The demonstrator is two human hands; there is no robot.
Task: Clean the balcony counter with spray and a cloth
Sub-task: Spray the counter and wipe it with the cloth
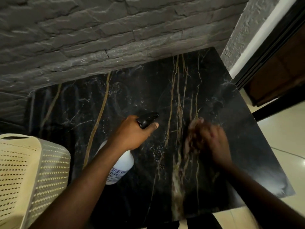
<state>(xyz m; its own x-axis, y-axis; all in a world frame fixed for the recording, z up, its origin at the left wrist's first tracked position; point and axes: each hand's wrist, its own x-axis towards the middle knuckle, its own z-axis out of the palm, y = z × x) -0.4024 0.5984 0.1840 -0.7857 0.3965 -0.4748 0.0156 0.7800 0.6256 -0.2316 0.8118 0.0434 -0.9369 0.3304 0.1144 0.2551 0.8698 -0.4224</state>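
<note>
The counter [125,103] is black marble with gold and white veins and runs along a grey stone wall. My left hand [132,134] grips a white spray bottle [123,166] by its black trigger head, nozzle pointing right over the middle of the counter. Fine droplets glisten on the marble around the nozzle. My right hand [212,142] is motion-blurred and holds a bunched brownish cloth [193,129] down on the counter, right of the bottle.
A cream perforated plastic basket [29,176] stands at the counter's left front. The stone wall [99,38] bounds the back. The counter's right edge drops to a pale tiled floor [283,134], with a dark door frame [267,52] beyond.
</note>
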